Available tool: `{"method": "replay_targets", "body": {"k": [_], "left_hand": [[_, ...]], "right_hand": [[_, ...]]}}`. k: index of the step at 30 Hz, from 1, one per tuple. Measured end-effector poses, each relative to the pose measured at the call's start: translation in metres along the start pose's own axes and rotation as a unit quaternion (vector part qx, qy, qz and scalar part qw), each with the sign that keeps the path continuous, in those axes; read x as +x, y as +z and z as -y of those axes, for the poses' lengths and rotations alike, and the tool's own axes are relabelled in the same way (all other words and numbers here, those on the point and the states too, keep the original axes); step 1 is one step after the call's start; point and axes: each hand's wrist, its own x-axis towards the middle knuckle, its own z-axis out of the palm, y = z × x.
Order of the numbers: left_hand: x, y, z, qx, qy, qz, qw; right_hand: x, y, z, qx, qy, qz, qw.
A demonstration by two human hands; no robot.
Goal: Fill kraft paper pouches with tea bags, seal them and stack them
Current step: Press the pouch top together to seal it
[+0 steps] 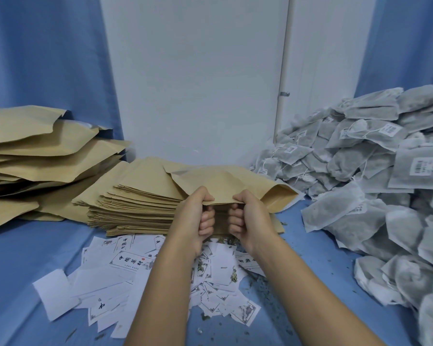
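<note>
A kraft paper pouch (225,182) lies on top of a flat stack of empty pouches (135,206) in the middle of the blue table. My left hand (198,216) and my right hand (245,216) both grip the pouch's near edge, side by side, fingers curled under it. A big heap of grey tea bags (375,176) with strings and barcode tags fills the right side. Bulging kraft pouches (35,151) are stacked at the far left.
White printed paper labels (125,278) lie scattered on the blue tablecloth (23,283) in front of me, mixed with loose dried leaf bits (263,285). A white wall panel (198,83) and blue curtains stand behind the table.
</note>
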Motion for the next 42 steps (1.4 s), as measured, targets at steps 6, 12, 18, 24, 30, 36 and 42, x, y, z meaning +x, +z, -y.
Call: {"method": "replay_targets", "body": {"k": [6, 12, 18, 24, 30, 36, 42], "left_hand": [[-0.005, 0.019, 0.014, 0.029, 0.126, -0.171, 0.977], [-0.007, 0.012, 0.003, -0.032, 0.105, -0.157, 0.982], [-0.008, -0.001, -0.006, -0.022, 0.13, -0.179, 0.975], [-0.011, -0.001, -0.004, -0.017, 0.109, -0.157, 0.981], [-0.014, -0.003, -0.003, 0.041, 0.055, -0.091, 0.994], [-0.011, -0.004, -0.002, -0.001, 0.077, -0.102, 0.992], [-0.008, -0.008, -0.003, -0.041, 0.086, -0.126, 0.988]], "right_hand": [[-0.006, 0.017, -0.009, -0.098, -0.052, 0.001, 0.994], [-0.006, 0.027, -0.008, -0.004, -0.035, -0.013, 0.999], [-0.01, 0.031, -0.01, 0.039, 0.003, 0.02, 0.999], [-0.012, 0.027, -0.011, 0.011, 0.033, 0.055, 0.998], [-0.012, 0.024, -0.017, 0.08, 0.056, 0.059, 0.993], [-0.007, 0.024, -0.022, 0.124, 0.058, 0.054, 0.989], [-0.004, 0.019, -0.018, 0.138, 0.089, 0.055, 0.985]]}}
